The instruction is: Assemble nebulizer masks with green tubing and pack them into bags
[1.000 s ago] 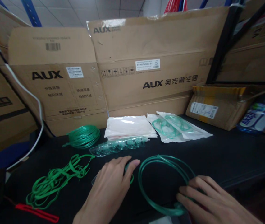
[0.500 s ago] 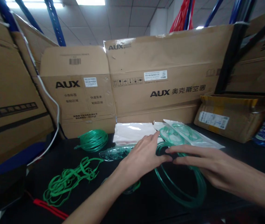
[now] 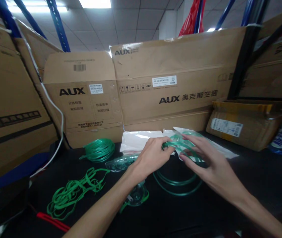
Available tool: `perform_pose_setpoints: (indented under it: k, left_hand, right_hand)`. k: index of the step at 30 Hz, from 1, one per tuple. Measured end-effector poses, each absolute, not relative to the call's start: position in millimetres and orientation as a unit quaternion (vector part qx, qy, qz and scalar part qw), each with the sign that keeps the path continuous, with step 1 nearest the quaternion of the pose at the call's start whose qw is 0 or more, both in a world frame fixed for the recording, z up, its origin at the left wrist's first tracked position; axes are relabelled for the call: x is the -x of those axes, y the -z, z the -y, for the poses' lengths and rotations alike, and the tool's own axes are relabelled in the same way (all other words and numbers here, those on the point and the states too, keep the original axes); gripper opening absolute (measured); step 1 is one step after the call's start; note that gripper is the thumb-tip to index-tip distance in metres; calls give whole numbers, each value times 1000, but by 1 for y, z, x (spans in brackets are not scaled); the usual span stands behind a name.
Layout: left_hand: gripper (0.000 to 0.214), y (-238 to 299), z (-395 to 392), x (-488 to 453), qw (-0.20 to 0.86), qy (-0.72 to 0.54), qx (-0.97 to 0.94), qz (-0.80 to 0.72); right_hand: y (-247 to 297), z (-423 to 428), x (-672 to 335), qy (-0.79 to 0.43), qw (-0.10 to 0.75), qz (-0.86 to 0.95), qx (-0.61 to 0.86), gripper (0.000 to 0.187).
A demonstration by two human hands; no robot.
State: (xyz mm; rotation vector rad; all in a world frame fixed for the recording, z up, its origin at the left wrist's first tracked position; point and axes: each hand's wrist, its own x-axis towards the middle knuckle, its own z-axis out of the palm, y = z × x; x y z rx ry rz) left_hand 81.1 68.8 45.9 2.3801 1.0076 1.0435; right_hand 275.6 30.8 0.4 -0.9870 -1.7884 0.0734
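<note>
My left hand is closed on a loop of translucent green tubing, pinching its upper part above the black table. My right hand curls its fingers round the same loop from the right. The lower coils hang down and rest on the table. A clear green mask piece lies under my left forearm, joined to the tubing.
Flat plastic bags and bagged green tubing lie behind my hands. A green wire coil, loose green straps, a red strip, clear mask shells. Cardboard boxes wall the back; a small box sits right.
Both hands have lifted the far side of the tubing loop off the table and closed on it. The loop is smaller and bunched into coils. The view barely shifted.
</note>
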Motion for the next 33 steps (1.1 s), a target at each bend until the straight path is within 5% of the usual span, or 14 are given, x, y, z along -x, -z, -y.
perform_pose_setpoints:
  k: [6,9,13,18,24,28,33]
  left_hand:
    - [23,-46,-73,-90,217,-446,-792,-356]
    - [24,-42,-78,-80,244,-453,-787,-341]
    - [19,-33,-78,-70,284,-405,-806,-324]
    - [24,-27,-74,-76,310,-361,-825,-304]
    - [20,-23,-77,-81,341,-369,-804,-317]
    - [16,-18,-80,-82,396,-387,-765,-329]
    - [17,-19,-81,-84,494,-388,-701,-338]
  right_hand:
    - [-3,-38,-256,-295,560,628,453,36]
    - [1,-35,-260,-263,593,608,457,40]
    - [15,-31,-268,-230,520,666,483,34]
    - [24,-31,-270,-138,471,700,519,54]
    - [21,-33,-272,-149,501,677,518,42]
    - [27,-32,-271,-242,521,662,481,33]
    - [35,-33,-262,-482,536,553,419,47]
